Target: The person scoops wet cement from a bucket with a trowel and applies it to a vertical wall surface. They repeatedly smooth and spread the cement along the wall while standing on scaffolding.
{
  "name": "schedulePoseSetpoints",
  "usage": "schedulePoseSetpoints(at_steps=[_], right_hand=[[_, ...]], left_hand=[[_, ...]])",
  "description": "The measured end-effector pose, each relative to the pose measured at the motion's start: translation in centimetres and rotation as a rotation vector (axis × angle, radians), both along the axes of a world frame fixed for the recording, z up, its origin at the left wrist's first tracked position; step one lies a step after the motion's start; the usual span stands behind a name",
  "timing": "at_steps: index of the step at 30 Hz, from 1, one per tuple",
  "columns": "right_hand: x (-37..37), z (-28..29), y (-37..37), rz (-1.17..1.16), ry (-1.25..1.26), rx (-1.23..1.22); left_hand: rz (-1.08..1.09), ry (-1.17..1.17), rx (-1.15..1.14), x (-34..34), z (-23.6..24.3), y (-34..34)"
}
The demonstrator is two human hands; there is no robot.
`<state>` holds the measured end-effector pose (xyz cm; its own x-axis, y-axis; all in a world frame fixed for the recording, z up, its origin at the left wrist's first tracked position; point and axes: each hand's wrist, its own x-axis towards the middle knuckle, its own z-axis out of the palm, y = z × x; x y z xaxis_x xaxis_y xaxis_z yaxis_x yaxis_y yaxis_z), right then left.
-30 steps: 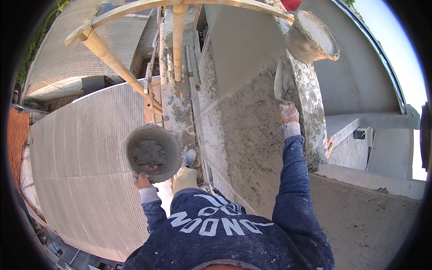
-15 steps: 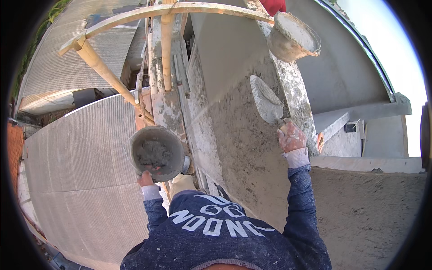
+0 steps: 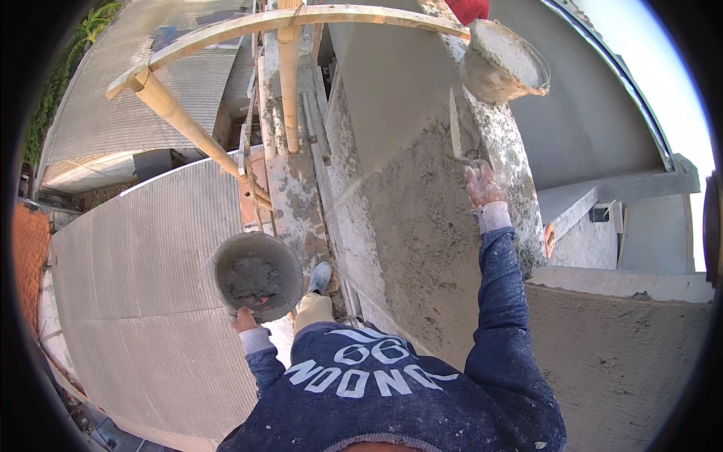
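Observation:
My left hand (image 3: 245,319) grips the near rim of a round dark bucket (image 3: 223,280), tilted so that its inside shows. Wet grey mortar (image 3: 256,277) lies in the bottom of it. Farther up on the right, my right hand (image 3: 484,185) is closed round the handle of a trowel (image 3: 455,126). Its blade is turned edge-on against the wall (image 3: 422,218), near the top edge. Rough mortar covers the wall around my right hand, and a smoother grey area lies beyond. The trowel's handle is mostly hidden in my fingers.
A second mortar-caked bucket (image 3: 493,71) stands on the wall's top ledge (image 3: 503,143), beside something red (image 3: 468,9). Wooden poles (image 3: 188,124) and a curved rail (image 3: 339,13) frame the far left. Below on the left spreads a corrugated roof (image 3: 143,279). My shoe (image 3: 320,277) is on a narrow ledge.
My right hand has moved farther up the wall, and the trowel has turned from showing its flat face to edge-on. My left hand still holds the bucket, with more of my shoe showing.

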<state>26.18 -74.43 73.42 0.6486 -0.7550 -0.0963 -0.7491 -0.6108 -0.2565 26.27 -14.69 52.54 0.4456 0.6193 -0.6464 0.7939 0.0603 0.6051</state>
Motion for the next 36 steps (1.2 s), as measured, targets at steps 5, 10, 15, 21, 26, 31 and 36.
schedulePoseSetpoints(at_steps=[5,10,15,21,26,31,36], right_hand=[[4.6,-3.8,0.0,0.006,0.089,0.015],[5.5,-6.3,-0.7,-0.184,-0.118,-0.032],[-0.9,-6.3,-0.3,-0.214,-0.268,-0.05],[-8.5,-4.0,2.9,-0.201,-0.297,-0.072],[-13.6,-1.5,5.6,-0.148,-0.195,-0.191],[-15.4,3.5,9.8,0.073,-0.062,-0.28],[-11.9,9.4,11.5,0.618,-0.108,0.079]], left_hand=[[-0.166,-0.116,0.028,0.3,-1.1,2.2],[-0.235,-0.14,0.048,0.7,-0.2,3.6],[-0.205,-0.16,0.026,1.1,0.6,2.9],[-0.255,-0.294,-0.124,0.6,-0.2,0.9],[-0.252,-0.169,-0.084,-1.7,1.3,-1.3],[-0.198,-0.155,-0.153,-4.2,1.2,-2.8],[-0.223,-0.151,-0.138,-5.9,-0.8,-2.3]])
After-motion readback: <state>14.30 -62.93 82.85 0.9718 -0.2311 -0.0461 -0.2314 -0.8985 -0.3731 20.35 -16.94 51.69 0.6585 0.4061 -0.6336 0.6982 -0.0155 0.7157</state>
